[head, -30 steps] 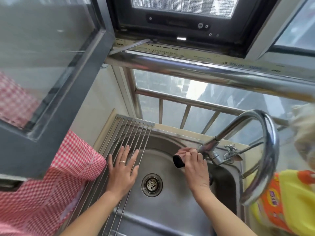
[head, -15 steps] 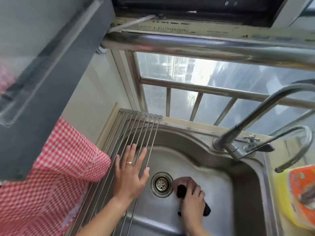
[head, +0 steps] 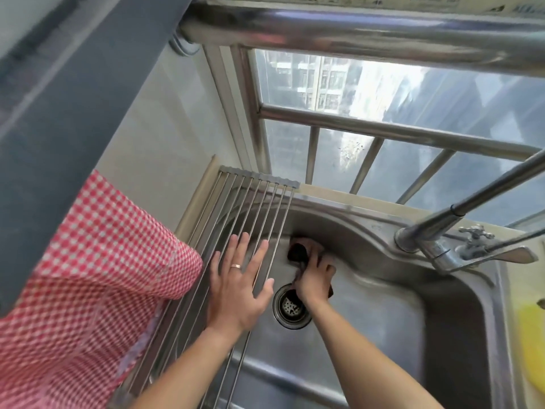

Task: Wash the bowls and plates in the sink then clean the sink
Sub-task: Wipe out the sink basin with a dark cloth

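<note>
Two hands are at work over the sink (head: 383, 335). My right hand (head: 317, 278) is clenched round a dark scrubbing cloth (head: 298, 252), pressing it against the far wall of the basin just beyond the drain (head: 292, 307). My left hand (head: 239, 284) lies released, fingers straight and spread, flat on the roll-up drying rack (head: 250, 208) that bridges the basin's left side.

No bowls or plates show in the basin, so I judge the dish-washing part done and the sink-cleaning step under way. The cloth looks soft and limp, probably wet; it bunches under the fingers, and a loose tail trails back toward the wrist. I would keep it wadded in the palm so it does not slip on the steel. The basin itself is rigid, smooth stainless steel, likely slick when wet, with curved corners that need the cloth pushed in by the fingertips.

Right of the working grip rises the faucet (head: 442, 228), its base and lever handle on the rear ledge; its spout runs out of view. Left of the resting hand a red checked cloth (head: 97, 276) drapes over the rack's outer edge. Beyond both hands stand a pale tiled wall, window bars (head: 398, 131) and glass, with a thick steel rail overhead. Something yellow (head: 530, 349) sits on the bench at far right.
</note>
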`<state>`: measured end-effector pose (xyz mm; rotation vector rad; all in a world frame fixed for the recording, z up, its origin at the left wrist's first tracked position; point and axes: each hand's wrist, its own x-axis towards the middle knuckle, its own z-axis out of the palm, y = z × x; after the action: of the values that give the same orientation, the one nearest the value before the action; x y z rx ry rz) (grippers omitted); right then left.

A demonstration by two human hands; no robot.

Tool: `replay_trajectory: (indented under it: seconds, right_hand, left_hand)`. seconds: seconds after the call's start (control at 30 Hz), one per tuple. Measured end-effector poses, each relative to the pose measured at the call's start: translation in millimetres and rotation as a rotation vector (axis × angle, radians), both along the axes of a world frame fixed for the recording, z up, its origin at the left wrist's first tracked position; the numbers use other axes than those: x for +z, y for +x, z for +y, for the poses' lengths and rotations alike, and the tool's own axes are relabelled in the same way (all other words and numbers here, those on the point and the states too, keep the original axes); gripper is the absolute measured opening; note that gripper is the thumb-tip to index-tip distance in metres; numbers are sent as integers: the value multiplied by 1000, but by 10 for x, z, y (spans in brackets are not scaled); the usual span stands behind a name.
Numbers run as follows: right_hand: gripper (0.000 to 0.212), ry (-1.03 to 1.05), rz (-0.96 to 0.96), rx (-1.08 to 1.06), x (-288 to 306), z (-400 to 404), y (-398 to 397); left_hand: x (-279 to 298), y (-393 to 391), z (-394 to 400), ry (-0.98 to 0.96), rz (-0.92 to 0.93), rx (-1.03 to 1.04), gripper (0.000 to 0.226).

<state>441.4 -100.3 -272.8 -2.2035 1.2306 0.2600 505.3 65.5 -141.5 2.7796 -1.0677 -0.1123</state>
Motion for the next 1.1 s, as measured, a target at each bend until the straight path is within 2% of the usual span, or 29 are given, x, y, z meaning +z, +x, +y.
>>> replay_trajectory:
  seconds: [0.17, 0.27, 0.4, 0.53, 0.63, 0.73, 0.8, 0.87, 0.97, 1.03, 1.1]
  right_hand:
    - [87, 78, 13, 340, 8, 101, 239]
    - [81, 122, 53, 521, 23, 275, 339]
    - [62, 85, 28, 621, -25, 561, 160]
    - [60, 96, 81, 808, 136, 858, -230]
    - [63, 62, 105, 931, 272, 1002, -514]
    - [56, 107, 111, 959, 318, 1068, -731]
    - [53, 134, 95, 961, 325, 1067, -852]
    - [52, 183, 95, 953, 311, 1017, -932]
    - [53, 268, 116, 931, 342, 873, -856]
    - [47, 226, 92, 882, 363, 773, -718]
    - [43, 157, -7, 735, 391, 703, -569]
  left_hand:
    - [-7, 1, -9, 7, -2, 4, 75]
    - [-17, 5, -5, 10, -2, 4, 72]
    - [-24, 13, 5, 6, -2, 6, 68]
    - [-16, 33, 28, 14, 15, -18, 64]
    - [17, 78, 60, -3, 98, -54, 61]
    - [166, 140, 160, -14, 175, -177, 60]
    - [253, 185, 360, 28, 114, -245, 60]
    - [272, 239, 621, 48, 86, -239, 58]
    - [194, 275, 872, 56, 171, -215, 57]
    - [129, 264, 898, 26, 182, -205, 57]
    - [67, 254, 888, -41, 206, -193, 56]
